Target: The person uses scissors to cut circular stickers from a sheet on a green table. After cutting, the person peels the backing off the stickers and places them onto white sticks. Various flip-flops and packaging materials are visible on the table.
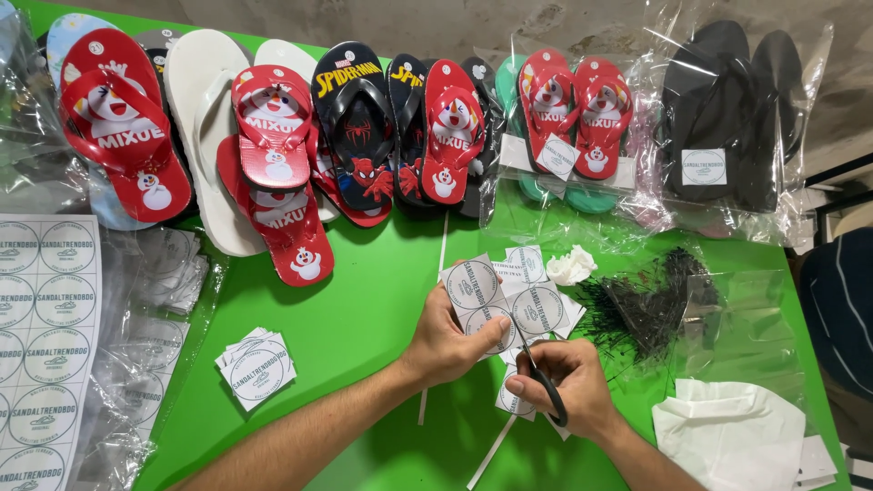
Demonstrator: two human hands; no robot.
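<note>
- L hand (446, 341) pinches a sheet of round labels (500, 295), thumb on top, fingers under; sheet held just above the green table (364, 300), center frame.
- R hand (568, 386) closed round the handles of black scissors (541, 377); blades point up into the sheet's lower edge, btwn two circles (can't tell how wide the blades are).
- Hands close together, w/ the sheet joining them.
- Thin white paper strips (486, 455) lie on the table below the hands.
- Small stack of cut square labels (257, 368) to the left, apart from both hands.
- Uncut label sheet (45, 345) at far left edge, on clear plastic.
- Pile of black plastic tag pins (650, 305) right of the sheet, near it.
- Row of flip-flops (273, 155) along the back; bagged pairs (573, 118) at back right.
</note>
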